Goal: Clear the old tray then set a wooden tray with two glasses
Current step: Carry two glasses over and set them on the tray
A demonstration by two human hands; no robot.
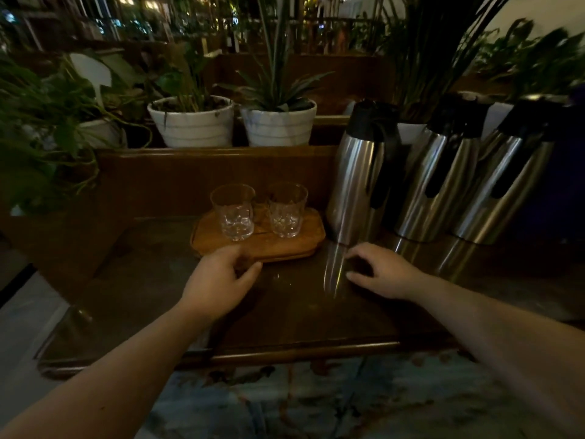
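Observation:
A small wooden tray lies on the dark wooden counter, near its back wall. Two clear cut-glass tumblers stand upright on it, the left glass and the right glass, side by side. My left hand hovers at the tray's front left edge, fingers curled and apart, holding nothing; whether it touches the tray I cannot tell. My right hand is just right of the tray above the counter, fingers spread, empty.
Three steel thermos jugs with black tops stand at the right, close to my right hand. White plant pots sit on a ledge behind the counter. Leafy plants crowd the left.

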